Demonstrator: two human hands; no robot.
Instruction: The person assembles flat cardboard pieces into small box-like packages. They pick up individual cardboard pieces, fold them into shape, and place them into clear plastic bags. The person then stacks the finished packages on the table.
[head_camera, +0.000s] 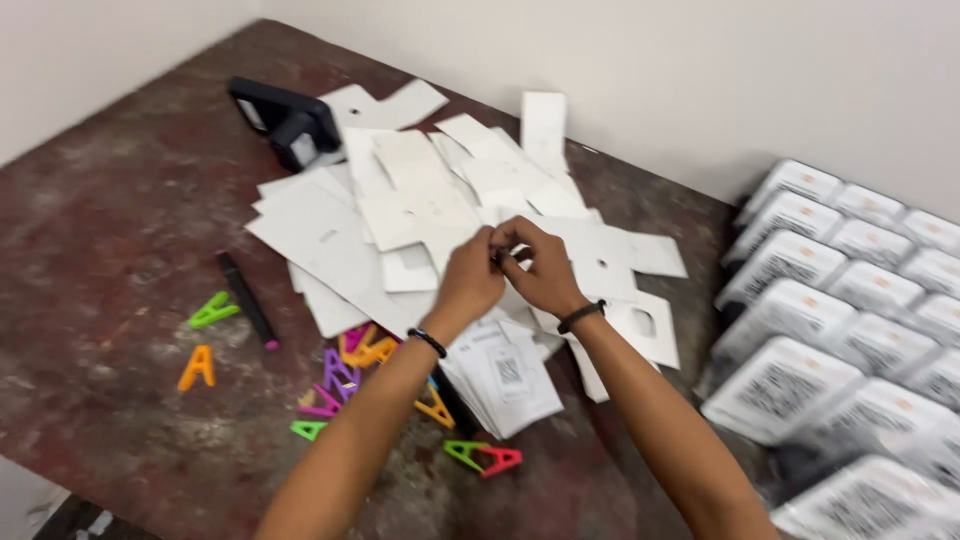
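Whatever small thing the pinched fingers (497, 243) share is hidden, perhaps a white card piece. Left hand (470, 278) and right hand (541, 268) meet fingertip to fingertip, wrists bent, directly above the heap of flat white cardboard cut-outs (400, 215) on the mottled brown desk (110, 230).

Small dark item (497, 256), pinched above scattered white cards (420, 210)

I am seeing a black marker (247, 299) lying near coloured A-shaped clips (340, 372) on the brown table (110, 210). White boxed packs (830, 300) are standing at right, a black device (285, 120) at back.
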